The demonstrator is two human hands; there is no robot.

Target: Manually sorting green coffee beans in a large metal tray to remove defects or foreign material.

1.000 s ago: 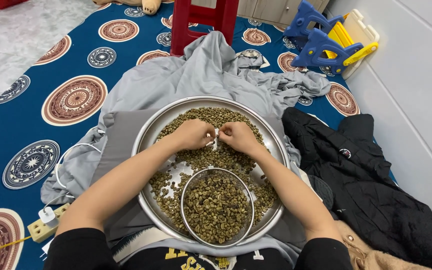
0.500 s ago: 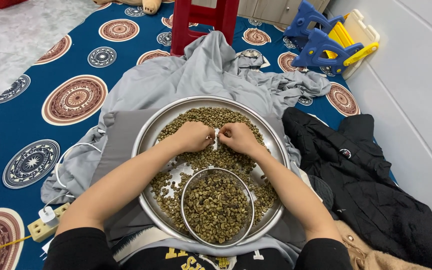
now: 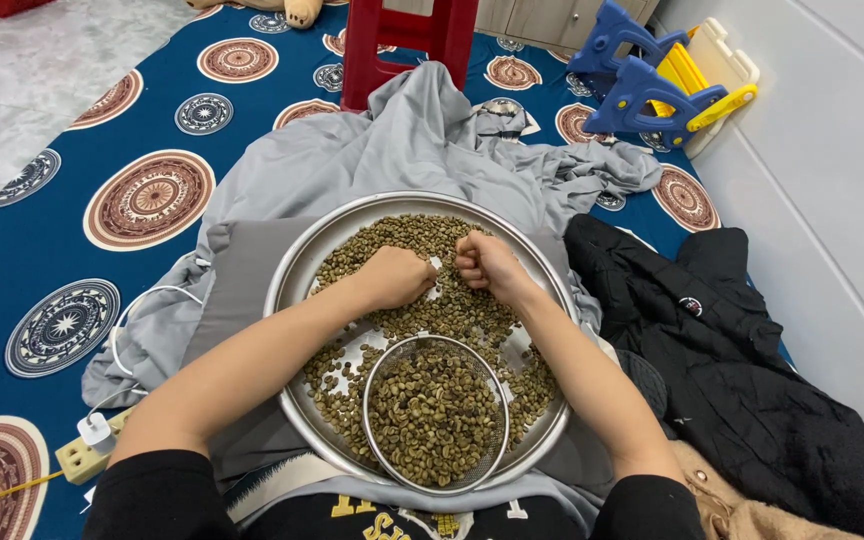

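1. I see a white plug (image 3: 93, 432) in a beige socket block (image 3: 85, 455) on the patterned rug (image 3: 72, 215), well left of my left hand.
2. My left hand (image 3: 398, 276) lies curled, knuckles up, on the green beans (image 3: 402, 235) in the round metal tray (image 3: 297, 270); whether its fingertips pinch any, I cannot tell.
3. Below both hands, a wire sieve (image 3: 434, 415) full of beans sits in the tray.
4. My right hand (image 3: 487, 265), just beside the left, is bunched into a loose fist over the beans.
5. A black jacket (image 3: 722, 350) lies right of it.
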